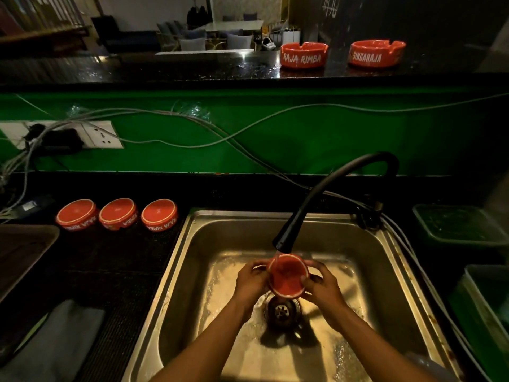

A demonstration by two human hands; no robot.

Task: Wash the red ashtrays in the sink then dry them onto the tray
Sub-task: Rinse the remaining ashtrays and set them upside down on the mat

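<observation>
I see sink (pixel 192 271) at 6 o'clock, ashtray (pixel 287 277) over its drain (pixel 281 311) | faucet (pixel 330 188) at sink's 1 o'clock | three ashtrays (pixel 118 215) at its 10 o'clock | tray (pixel 24 252) at 9 | two ashtrays (pixel 343 55) on back counter (pixel 165 67), 12 to 1.

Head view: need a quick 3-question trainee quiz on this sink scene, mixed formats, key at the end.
1. True or false: both hands grip the ashtray under the faucet.
2. How many ashtrays lie upside down on the counter left of the sink?
3. Which word is printed on the far-right ashtray on the upper ledge? A) RAJA RIMBA B) SINGARAJA C) nothing

Key: 1 true, with left hand and right hand on its sides; 2 three; 3 B.
</observation>
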